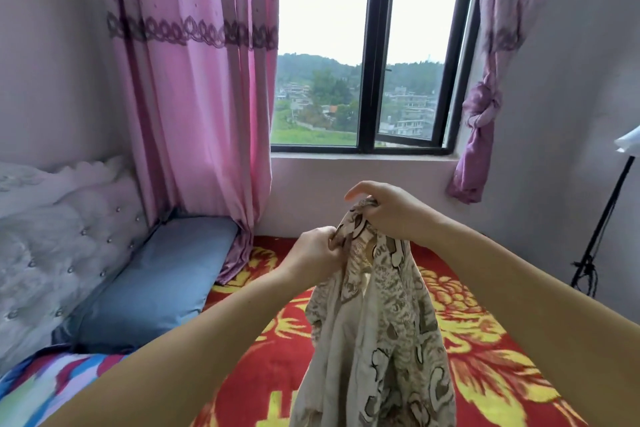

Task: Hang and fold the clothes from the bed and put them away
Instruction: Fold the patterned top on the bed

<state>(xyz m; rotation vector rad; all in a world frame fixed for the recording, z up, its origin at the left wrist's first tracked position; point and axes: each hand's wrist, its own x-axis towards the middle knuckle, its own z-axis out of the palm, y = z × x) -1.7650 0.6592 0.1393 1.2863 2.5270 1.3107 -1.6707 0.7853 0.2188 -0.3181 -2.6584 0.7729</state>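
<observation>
Cream patterned garment (377, 322) hangs above the red bed (485, 340), its top edge pinched by the left hand (317, 253) and bunched in the right hand (384, 208), probably to find its shape for folding.

Layout, ref = bed (485, 340)

Garment (377, 322) held above bed by both hands: left hand (317, 250) left of right hand (388, 210). Pillow (156, 284) on bed's left, against headboard (62, 239). Window (363, 55) behind bed; stand (602, 225) to its right.
</observation>
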